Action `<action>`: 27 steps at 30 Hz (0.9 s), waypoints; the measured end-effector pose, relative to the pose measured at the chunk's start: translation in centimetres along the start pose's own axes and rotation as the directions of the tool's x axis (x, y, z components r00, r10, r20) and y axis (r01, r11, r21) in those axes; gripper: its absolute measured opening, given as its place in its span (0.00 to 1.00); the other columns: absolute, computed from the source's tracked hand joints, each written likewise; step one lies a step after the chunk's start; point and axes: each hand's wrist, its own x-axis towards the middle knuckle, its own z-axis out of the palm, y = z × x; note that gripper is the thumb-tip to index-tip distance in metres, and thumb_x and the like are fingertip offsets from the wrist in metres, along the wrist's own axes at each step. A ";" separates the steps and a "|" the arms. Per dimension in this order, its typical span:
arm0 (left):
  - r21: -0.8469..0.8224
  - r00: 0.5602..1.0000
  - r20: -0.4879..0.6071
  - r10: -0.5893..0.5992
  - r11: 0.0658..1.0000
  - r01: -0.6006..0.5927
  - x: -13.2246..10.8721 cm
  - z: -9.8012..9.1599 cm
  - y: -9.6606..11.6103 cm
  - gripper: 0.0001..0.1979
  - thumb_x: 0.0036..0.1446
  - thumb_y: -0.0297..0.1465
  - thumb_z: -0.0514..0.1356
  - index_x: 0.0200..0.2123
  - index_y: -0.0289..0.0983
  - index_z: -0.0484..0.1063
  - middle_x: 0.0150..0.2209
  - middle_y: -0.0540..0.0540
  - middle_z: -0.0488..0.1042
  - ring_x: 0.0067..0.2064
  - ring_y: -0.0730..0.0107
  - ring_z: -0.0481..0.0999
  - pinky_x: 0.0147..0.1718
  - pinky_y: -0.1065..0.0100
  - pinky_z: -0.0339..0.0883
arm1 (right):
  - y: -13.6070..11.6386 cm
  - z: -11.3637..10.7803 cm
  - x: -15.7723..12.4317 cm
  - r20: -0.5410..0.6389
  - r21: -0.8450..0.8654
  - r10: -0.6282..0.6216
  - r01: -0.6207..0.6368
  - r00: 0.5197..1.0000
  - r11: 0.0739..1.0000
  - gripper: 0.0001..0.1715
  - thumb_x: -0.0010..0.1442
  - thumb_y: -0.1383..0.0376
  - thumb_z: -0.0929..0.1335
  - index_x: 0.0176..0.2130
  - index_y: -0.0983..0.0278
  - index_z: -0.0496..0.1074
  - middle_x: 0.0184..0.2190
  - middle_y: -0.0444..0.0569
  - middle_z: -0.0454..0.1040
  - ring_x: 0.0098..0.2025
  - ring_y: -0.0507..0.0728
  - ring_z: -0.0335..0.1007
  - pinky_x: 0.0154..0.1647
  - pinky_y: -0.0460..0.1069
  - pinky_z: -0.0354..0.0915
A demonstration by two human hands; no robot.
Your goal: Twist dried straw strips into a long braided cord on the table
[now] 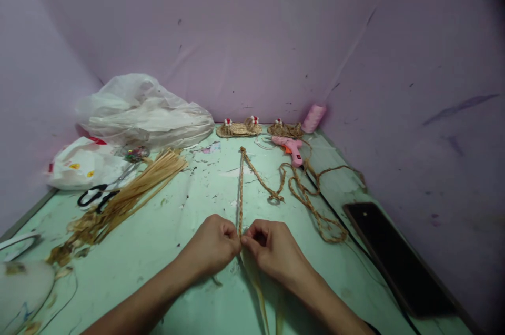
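A thin braided straw cord (241, 188) runs straight from a knot at the middle of the table down to my two hands. My left hand (219, 243) is closed in a fist at the cord's near end. From the other side, my right hand (270, 248) pinches the same spot between thumb and finger. Loose pale straw strands (258, 293) hang from the braid below my fingers toward the table's front. Beyond the knot, a second length of braid (262, 180) slants off to the right and ends in a small coil.
On the left lie a bundle of dry straw (142, 188), black-handled scissors (94, 195) and plastic bags (145, 109). Small woven slippers (239, 129) and pink thread (314, 118) stand by the wall. A pink glue gun (290, 148), tangled braid (311, 203) and a phone (394, 256) occupy the right.
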 end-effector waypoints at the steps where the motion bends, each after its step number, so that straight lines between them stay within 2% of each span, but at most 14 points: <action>1: 0.005 1.000 -0.011 -0.002 1.000 0.002 0.0 0.1 0.0 0.07 0.36 0.28 0.49 0.11 0.35 0.56 0.13 0.54 0.47 0.19 0.81 0.47 0.16 0.75 0.40 | -0.2 -0.1 -0.1 -0.016 -0.038 0.022 -0.022 1.000 0.999 0.10 0.47 0.64 0.64 0.22 0.67 0.70 0.18 0.47 0.70 0.21 0.50 0.60 0.20 0.44 0.52; 5: -0.029 0.999 -0.024 -0.043 0.999 0.043 0.0 0.3 0.5 0.07 0.35 0.27 0.49 0.11 0.35 0.55 0.13 0.55 0.47 0.18 0.81 0.46 0.15 0.75 0.40 | -1.0 -0.3 -0.9 -0.018 -0.079 0.065 -0.066 0.998 0.995 0.08 0.47 0.64 0.64 0.21 0.65 0.70 0.18 0.48 0.71 0.20 0.51 0.61 0.19 0.44 0.51; 7: -0.090 0.998 -0.008 -0.068 0.994 0.067 -0.1 0.2 0.7 0.06 0.34 0.26 0.49 0.10 0.34 0.57 0.12 0.55 0.48 0.18 0.81 0.47 0.16 0.75 0.41 | -1.5 -0.2 -1.5 -0.010 -0.090 0.049 -0.050 0.999 0.995 0.09 0.47 0.65 0.64 0.21 0.65 0.69 0.18 0.48 0.71 0.20 0.51 0.61 0.19 0.44 0.50; 10: -0.221 0.995 0.004 -0.100 0.970 0.098 -0.3 0.2 0.9 0.05 0.33 0.26 0.49 0.11 0.33 0.62 0.11 0.55 0.51 0.17 0.81 0.49 0.16 0.74 0.43 | -2.0 0.3 -2.5 -0.033 -0.200 -0.070 0.062 0.997 0.978 0.10 0.49 0.66 0.62 0.21 0.65 0.67 0.18 0.49 0.69 0.20 0.51 0.60 0.19 0.45 0.50; 14: -0.369 0.992 -0.029 -0.126 0.923 0.107 -1.0 0.4 1.0 0.06 0.34 0.27 0.51 0.12 0.32 0.64 0.10 0.55 0.53 0.17 0.80 0.51 0.17 0.75 0.45 | -2.0 1.3 -3.3 -0.019 -0.351 -0.256 0.233 0.966 0.907 0.08 0.48 0.72 0.61 0.23 0.66 0.68 0.21 0.51 0.69 0.22 0.53 0.62 0.22 0.47 0.51; 18: -0.400 0.991 -0.075 -0.114 0.913 0.075 -1.4 0.4 0.5 0.05 0.34 0.27 0.53 0.13 0.32 0.67 0.14 0.53 0.62 0.20 0.79 0.57 0.19 0.75 0.50 | -1.8 1.4 -3.5 0.058 -0.356 -0.300 0.301 0.952 0.885 0.10 0.49 0.71 0.61 0.28 0.67 0.70 0.23 0.51 0.70 0.23 0.53 0.63 0.23 0.47 0.52; 20: -0.437 0.990 -0.077 -0.120 0.896 0.075 -1.3 0.4 0.2 0.04 0.33 0.27 0.54 0.14 0.32 0.66 0.14 0.53 0.62 0.20 0.79 0.57 0.19 0.75 0.50 | -1.8 0.7 -3.2 0.068 -0.298 -0.269 0.277 0.961 0.913 0.10 0.51 0.67 0.61 0.26 0.65 0.71 0.21 0.49 0.70 0.22 0.52 0.62 0.22 0.46 0.52; 22: -0.483 0.991 -0.061 -0.119 0.872 0.075 -1.3 0.4 -0.2 0.04 0.33 0.27 0.55 0.14 0.32 0.66 0.14 0.53 0.62 0.19 0.80 0.57 0.19 0.75 0.49 | -1.7 -0.3 -2.5 -0.015 -0.190 -0.196 0.190 0.980 0.963 0.14 0.53 0.62 0.61 0.23 0.64 0.70 0.20 0.47 0.70 0.22 0.52 0.63 0.23 0.46 0.54; 24: -0.507 0.993 -0.030 -0.116 0.858 0.085 -1.3 0.4 -0.3 0.05 0.35 0.29 0.56 0.15 0.32 0.66 0.14 0.53 0.63 0.18 0.80 0.57 0.18 0.75 0.49 | -1.5 -1.2 -1.5 -0.130 -0.004 -0.092 0.093 0.987 0.996 0.13 0.53 0.60 0.62 0.26 0.64 0.71 0.22 0.48 0.71 0.25 0.53 0.65 0.27 0.46 0.57; 25: -0.508 0.994 -0.017 -0.112 0.857 0.088 -1.3 0.5 -0.3 0.05 0.35 0.30 0.57 0.16 0.32 0.66 0.14 0.52 0.64 0.18 0.80 0.57 0.18 0.75 0.48 | -1.4 -1.3 -1.0 -0.147 0.122 -0.032 0.051 0.989 0.991 0.12 0.52 0.61 0.62 0.28 0.64 0.71 0.25 0.49 0.72 0.28 0.53 0.66 0.29 0.47 0.58; 27: -0.502 0.995 -0.004 -0.098 0.861 0.083 -1.3 0.5 -0.3 0.06 0.36 0.30 0.57 0.16 0.32 0.66 0.14 0.53 0.63 0.17 0.81 0.55 0.17 0.75 0.47 | -1.3 -1.1 -0.2 -0.025 0.403 0.078 -0.061 0.997 0.913 0.11 0.49 0.62 0.64 0.31 0.66 0.70 0.27 0.50 0.73 0.29 0.53 0.66 0.30 0.47 0.60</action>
